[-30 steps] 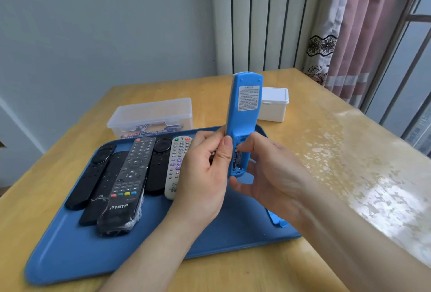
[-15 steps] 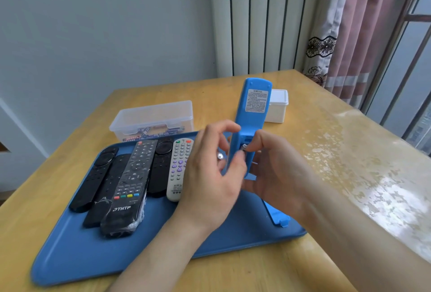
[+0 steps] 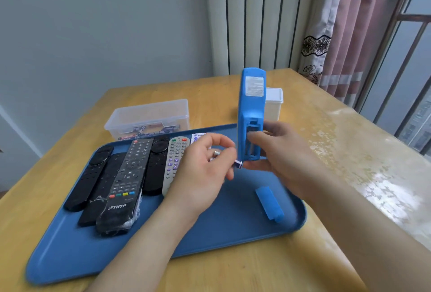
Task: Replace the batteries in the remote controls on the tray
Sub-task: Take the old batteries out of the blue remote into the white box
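Blue remote (image 3: 251, 105) is upright above the far right part of the tray (image 3: 210, 233), back side to my camera, white label near its top. Battery compartment at the lower end is uncovered; what's inside is too blurred for me to tell. Right hand (image 3: 286, 156) grips the remote's lower end, fingers curled round it and thumb under the bottom edge. Left hand (image 3: 200, 175) is just beside the remote's base, fingertips pinching a small battery (image 3: 238, 164) right at the remote's bottom corner. I see a second battery (image 3: 217, 152) tucked in the same hand, metal end showing between the curled fingers. Blue battery cover (image 3: 269, 204) lies loose on the tray's right side, apart from both hands.

Left part of the tray: a row of remotes lying side by side, namely black remotes (image 3: 88, 175), a THTF remote (image 3: 123, 189) in plastic wrap and a grey remote (image 3: 175, 161) with purple buttons. Behind the tray sits a clear box (image 3: 149, 114) with batteries in it. White box (image 3: 274, 105) sits behind the blue remote. All on a wooden table (image 3: 256, 268).
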`<action>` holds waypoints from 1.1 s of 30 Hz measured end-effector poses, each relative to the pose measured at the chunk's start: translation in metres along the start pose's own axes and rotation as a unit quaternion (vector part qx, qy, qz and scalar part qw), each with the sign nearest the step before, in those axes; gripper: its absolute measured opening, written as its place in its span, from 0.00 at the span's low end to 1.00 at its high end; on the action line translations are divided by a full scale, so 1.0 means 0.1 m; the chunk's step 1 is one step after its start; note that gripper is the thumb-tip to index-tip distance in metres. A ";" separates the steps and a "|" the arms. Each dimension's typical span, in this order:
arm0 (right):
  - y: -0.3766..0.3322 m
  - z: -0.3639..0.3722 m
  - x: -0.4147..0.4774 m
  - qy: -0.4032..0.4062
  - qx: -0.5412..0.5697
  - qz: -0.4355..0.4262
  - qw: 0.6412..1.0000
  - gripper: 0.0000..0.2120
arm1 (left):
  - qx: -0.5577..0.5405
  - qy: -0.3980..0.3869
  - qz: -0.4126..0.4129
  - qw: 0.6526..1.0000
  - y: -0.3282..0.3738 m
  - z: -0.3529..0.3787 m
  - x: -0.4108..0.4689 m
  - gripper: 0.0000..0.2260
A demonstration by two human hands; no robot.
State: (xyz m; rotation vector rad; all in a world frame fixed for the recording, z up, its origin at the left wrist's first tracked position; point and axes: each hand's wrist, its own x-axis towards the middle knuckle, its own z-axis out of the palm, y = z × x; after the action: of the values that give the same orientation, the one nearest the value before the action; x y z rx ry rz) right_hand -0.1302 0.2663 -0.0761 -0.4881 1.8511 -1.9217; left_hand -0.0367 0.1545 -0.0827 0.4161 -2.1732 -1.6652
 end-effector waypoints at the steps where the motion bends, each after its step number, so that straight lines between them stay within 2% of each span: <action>1: 0.02 -0.04 0.03 0.031 -0.069 -0.022 0.997 0.09 | 0.012 -0.030 -0.028 0.999 0.01 0.01 -0.01 0.06; 4: 0.10 -0.15 0.11 0.080 -0.265 -0.070 0.958 0.10 | 0.055 -0.100 -0.058 0.992 0.01 0.08 -0.08 0.08; 8: 0.17 -0.19 0.16 0.077 -0.487 -0.078 0.867 0.09 | 0.111 -0.145 -0.058 0.982 -0.03 0.16 -0.11 0.10; 11: 0.21 -0.17 0.16 0.064 -0.550 -0.085 0.828 0.05 | 0.144 -0.164 -0.062 0.974 -0.05 0.16 -0.10 0.14; 14: 0.18 -0.14 0.14 0.029 -0.594 -0.072 0.800 0.09 | 0.196 -0.181 -0.030 0.963 -0.01 0.17 -0.11 0.10; 16: 0.13 -0.14 0.11 0.016 -0.615 -0.061 0.786 0.14 | 0.242 -0.185 -0.005 0.953 -0.02 0.18 -0.11 0.13; 18: 0.09 -0.17 0.08 0.019 -0.612 -0.046 0.789 0.18 | 0.232 -0.209 -0.005 0.950 -0.03 0.19 -0.09 0.16; 21: 0.06 -0.27 0.10 0.027 -0.558 -0.043 0.828 0.20 | 0.228 -0.211 -0.011 0.950 -0.01 0.19 -0.04 0.17; 25: 0.09 -0.41 0.18 0.071 -0.430 -0.082 0.896 0.09 | 0.269 -0.142 0.042 0.952 0.09 0.20 0.18 0.14; 27: 0.16 -0.48 0.29 0.097 -0.363 -0.085 0.923 0.10 | 0.322 -0.114 0.069 0.937 0.12 0.21 0.32 0.15; 31: 0.22 -0.66 0.70 0.121 -0.317 -0.072 0.938 0.28 | 0.458 -0.116 0.083 0.877 0.08 0.31 0.45 0.14; 33: 0.21 -0.75 0.96 0.132 -0.309 -0.069 0.939 0.37 | 0.495 -0.099 0.092 0.858 0.03 0.39 0.47 0.11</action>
State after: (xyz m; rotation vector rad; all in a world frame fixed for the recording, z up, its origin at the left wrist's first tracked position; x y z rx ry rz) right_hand -0.2498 0.2787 -0.1044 -0.5787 2.6738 -1.5054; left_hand -0.0960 0.1678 -0.0833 0.2687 -2.9792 -0.3702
